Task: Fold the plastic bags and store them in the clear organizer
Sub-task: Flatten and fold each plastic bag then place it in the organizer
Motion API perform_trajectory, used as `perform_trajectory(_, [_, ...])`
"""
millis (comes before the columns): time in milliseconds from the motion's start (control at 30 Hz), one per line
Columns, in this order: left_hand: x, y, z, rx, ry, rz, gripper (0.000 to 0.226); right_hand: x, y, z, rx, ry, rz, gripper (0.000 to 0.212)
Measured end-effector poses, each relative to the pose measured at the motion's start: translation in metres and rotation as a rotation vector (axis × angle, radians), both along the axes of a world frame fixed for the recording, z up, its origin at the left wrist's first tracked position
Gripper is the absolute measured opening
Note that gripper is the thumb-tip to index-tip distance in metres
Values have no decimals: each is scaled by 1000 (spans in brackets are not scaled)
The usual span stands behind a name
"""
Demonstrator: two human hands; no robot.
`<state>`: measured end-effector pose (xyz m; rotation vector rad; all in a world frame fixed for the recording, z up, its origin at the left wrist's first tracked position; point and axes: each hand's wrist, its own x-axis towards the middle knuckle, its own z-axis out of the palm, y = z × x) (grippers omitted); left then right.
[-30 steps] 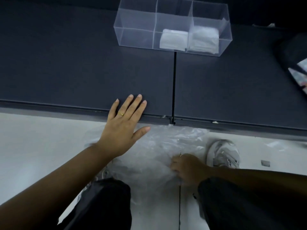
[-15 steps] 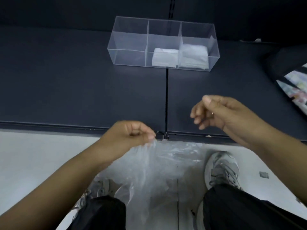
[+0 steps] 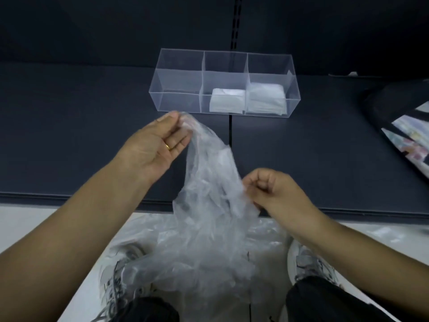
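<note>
A crumpled clear plastic bag [image 3: 209, 182] hangs between my hands above the shelf's front edge. My left hand [image 3: 160, 145] pinches its top end, raised near the organizer. My right hand [image 3: 271, 189] grips the bag's right edge lower down. More clear plastic [image 3: 202, 259] lies heaped on the floor between my feet. The clear organizer [image 3: 178, 94] stands at the back of the dark shelf with three compartments. A folded bag [image 3: 227, 102] lies in its middle compartment, and another folded bag [image 3: 267, 97] in the right one; the left one holds nothing.
The dark shelf [image 3: 81, 135] has a vertical seam down its middle and a front lip above the pale floor [image 3: 34, 224]. A dark bag with a printed panel [image 3: 404, 135] lies at the right edge. My shoes [image 3: 308, 263] stand on the floor.
My left hand lifted the bag up and forward toward the organizer. My right hand came down from over the shelf and took hold of the bag's right edge.
</note>
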<state>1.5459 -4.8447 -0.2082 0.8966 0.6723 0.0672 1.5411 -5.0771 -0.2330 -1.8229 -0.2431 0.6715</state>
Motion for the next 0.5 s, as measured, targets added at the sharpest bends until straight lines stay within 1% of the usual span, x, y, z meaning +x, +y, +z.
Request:
perform_trajectory(67, [3,9,-11,74,25,-6,6,11,-1,3,25,4,-40,14])
perform_trajectory(100, [2,12,-18,129,49,-24,9,13,1,3,49,37,-23,26])
perform_trajectory(133, [0,13,-25,205,73,-49,14,15,2,2,69,86,8,44])
perform_trajectory(167, [-5,14,-32,318,93,-68,23,15,2,0,82,135,40,62])
perform_trajectory(200, [-12,14,-37,454,99,-74,36,15,4,-2,78,172,60,76])
perform_trajectory(233, [-22,14,-39,613,77,-76,53,15,5,-5,72,196,68,83])
perform_trajectory(267, [-33,13,-40,768,9,-120,70,16,6,-6,61,209,65,90])
perform_trajectory(300, [-45,11,-42,925,-84,-218,80,17,8,-9,31,216,57,98])
perform_trajectory(333, [-55,8,-44,1063,-170,-366,88,19,9,-13,-12,211,49,105])
perform_trajectory(367, [-63,5,-48,1173,-218,-519,97,20,11,-16,-59,203,36,109])
perform_trajectory(400, [-70,1,-51,1247,-216,-651,108,23,14,-20,-100,188,12,106])
perform_trajectory(433, [-74,-2,-55,1315,-182,-744,117,24,16,-22,-128,140,-33,97])
perform_trajectory(467, [-76,-3,-58,1378,-143,-793,123,24,17,-23,-156,33,-97,84])
perform_trajectory(500, [-78,-1,-63,1425,-113,-797,125,22,16,-21,-174,-149,-163,69])
